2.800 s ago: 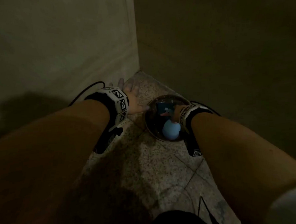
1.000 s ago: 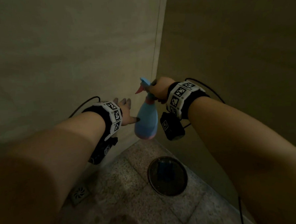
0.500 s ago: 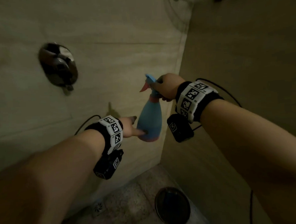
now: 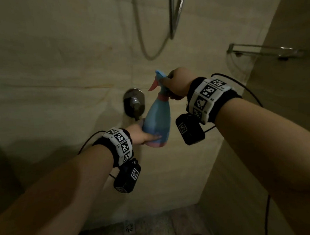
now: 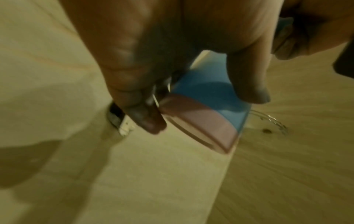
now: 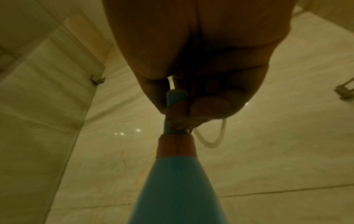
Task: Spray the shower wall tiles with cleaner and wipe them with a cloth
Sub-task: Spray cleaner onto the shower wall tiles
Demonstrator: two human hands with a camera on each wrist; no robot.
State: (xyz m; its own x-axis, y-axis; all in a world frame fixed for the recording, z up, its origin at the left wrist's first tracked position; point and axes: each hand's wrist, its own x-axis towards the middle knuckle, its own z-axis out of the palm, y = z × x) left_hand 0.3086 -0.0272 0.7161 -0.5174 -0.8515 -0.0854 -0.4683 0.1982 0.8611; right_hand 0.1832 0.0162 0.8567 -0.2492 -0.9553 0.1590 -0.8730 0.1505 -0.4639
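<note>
A blue spray bottle (image 4: 158,120) with a pink base and pink trigger hangs in front of the beige wall tiles (image 4: 58,68), its nozzle pointing left. My right hand (image 4: 175,84) grips its neck below the spray head; in the right wrist view the fingers (image 6: 208,104) curl round the pink collar. My left hand (image 4: 140,135) holds the bottle's base. In the left wrist view the thumb (image 5: 249,84) and fingers (image 5: 145,121) pinch the base (image 5: 201,121) from both sides. No cloth is in view.
A round metal shower valve (image 4: 134,104) sits on the wall just behind the bottle. A hose (image 4: 147,46) loops above it. A glass corner shelf (image 4: 265,52) juts out at upper right. A floor drain (image 4: 129,227) lies below.
My right hand lifted the bottle out of the bowl on the floor up to valve height. My left hand came off the floor and took hold of the bottle's base.
</note>
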